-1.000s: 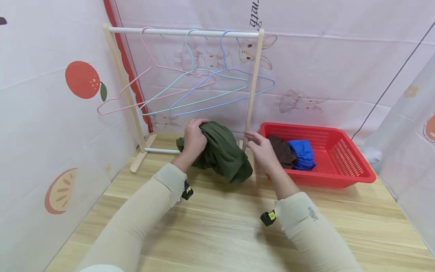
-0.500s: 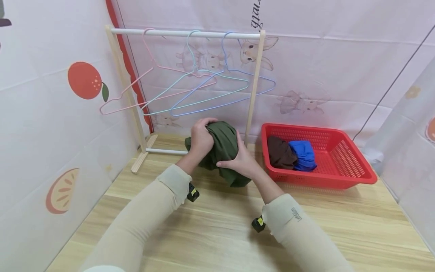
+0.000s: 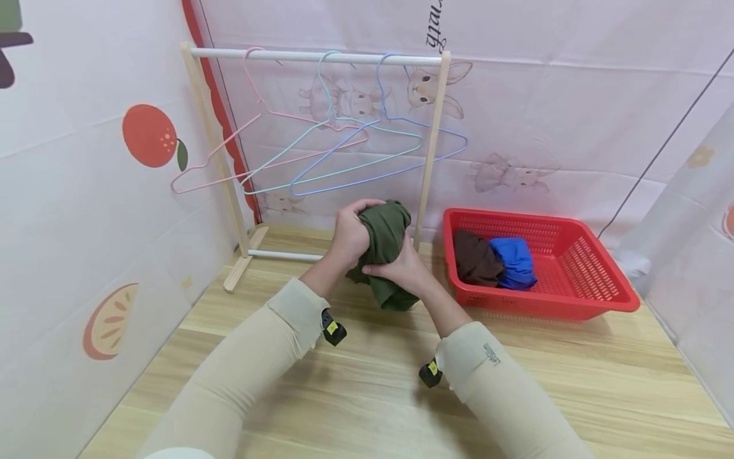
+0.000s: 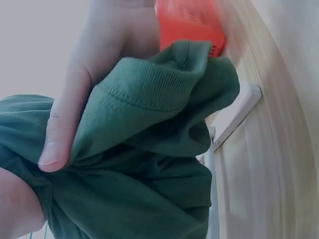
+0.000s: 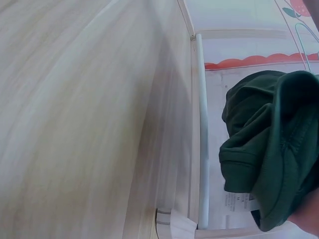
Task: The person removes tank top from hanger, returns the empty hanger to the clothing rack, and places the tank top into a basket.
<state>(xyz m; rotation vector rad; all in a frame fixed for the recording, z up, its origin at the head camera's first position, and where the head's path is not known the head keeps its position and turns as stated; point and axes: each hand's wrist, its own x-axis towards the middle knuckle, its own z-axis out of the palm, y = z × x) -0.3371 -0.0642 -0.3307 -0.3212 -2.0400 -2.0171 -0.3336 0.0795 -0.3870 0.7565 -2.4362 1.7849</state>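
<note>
A bunched dark green shirt [image 3: 383, 233] is held up in front of the rack, above the table. My left hand [image 3: 350, 237] grips its upper left side. From the right, my right hand [image 3: 404, 266] holds it, thumb across the front and the other fingers mostly behind the cloth. In the left wrist view a ribbed band [image 4: 147, 84] of the shirt shows beside the right thumb, with folds hanging below. The right wrist view shows a stitched hem [image 5: 239, 167] and a white label [image 5: 241, 202] near the lower edge.
A rack with a white top bar [image 3: 304, 56] and wooden posts carries a pink hanger [image 3: 215, 150], a mint hanger [image 3: 287, 150] and a blue hanger [image 3: 327, 153]. To the right stands a red basket [image 3: 573, 306] with brown cloth [image 3: 474, 258] and blue cloth [image 3: 514, 262].
My right hand has come in from beside the rack post and taken hold of the green shirt. The shirt is now gathered into a narrower bundle, and my left hand has shifted slightly right.
</note>
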